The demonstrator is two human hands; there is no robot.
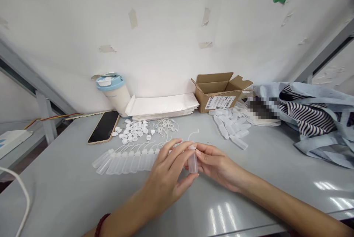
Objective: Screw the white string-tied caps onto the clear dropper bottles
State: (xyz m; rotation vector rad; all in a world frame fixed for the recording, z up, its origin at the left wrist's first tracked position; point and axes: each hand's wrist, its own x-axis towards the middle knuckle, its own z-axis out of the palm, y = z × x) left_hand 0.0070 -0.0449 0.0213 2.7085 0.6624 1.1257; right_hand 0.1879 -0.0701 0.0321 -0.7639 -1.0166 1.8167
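Observation:
Both my hands meet over a small clear plastic bottle [193,162] held upright just above the grey table [249,192]. My right hand [218,165] grips the bottle's body. My left hand [168,174] pinches the white tip at its top, from which a thin white tether sticks up. Left of my hands lies a row of several capped clear bottles [124,160]. Behind the row sit a heap of small white caps [134,130] and a tangle of thin white tethers [166,125].
A pile of uncapped clear bottles [231,126] lies at the right, before an open cardboard box [219,91]. A phone [104,127], a lidded cup [114,95] and stacked white bags [163,106] stand by the wall. Blue and striped cloth [312,119] covers the far right.

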